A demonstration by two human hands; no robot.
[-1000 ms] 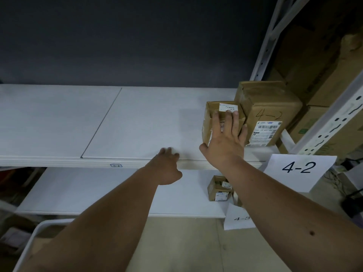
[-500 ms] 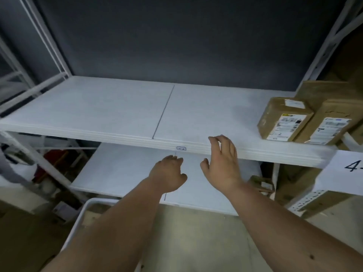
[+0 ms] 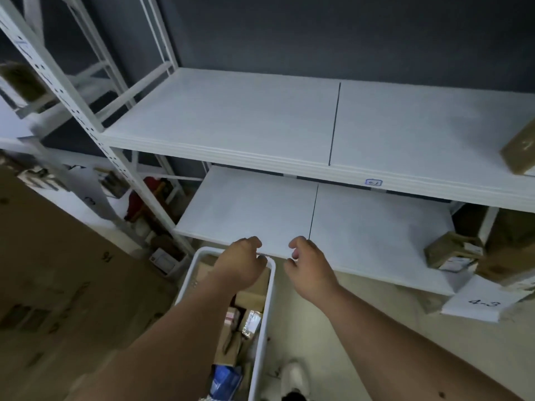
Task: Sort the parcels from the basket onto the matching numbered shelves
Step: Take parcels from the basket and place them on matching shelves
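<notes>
The basket (image 3: 267, 308) stands on the floor at 6 o'clock, a white-rimmed bin whose long axis runs from the viewer toward the shelving. It holds the remaining parcels (image 3: 231, 340): brown cartons, a labelled packet and a blue item at the near end, packed close together.

The left hand (image 3: 240, 266) hovers over the far end of the basket, fingers curled loosely, grasping nothing. The right hand (image 3: 308, 270) hovers just beside the basket rim, outside it at 3 o'clock of the left hand, fingers half curled and likewise empty. Judgement: the left hand is the nearer one to the parcels, which lie below and toward 6 o'clock from it; a downward reach along the basket axis is the next move required.

The lower shelf (image 3: 362, 235) lies beyond both hands at 12 o'clock. A small carton (image 3: 451, 251) sits at its right end, at 3 o'clock, above a paper sign reading 4-3 (image 3: 482, 303).

The upper shelf (image 3: 246, 120) lies farther back. One carton (image 3: 521, 147) shows at its right edge; the rest of the surface is bare.
</notes>
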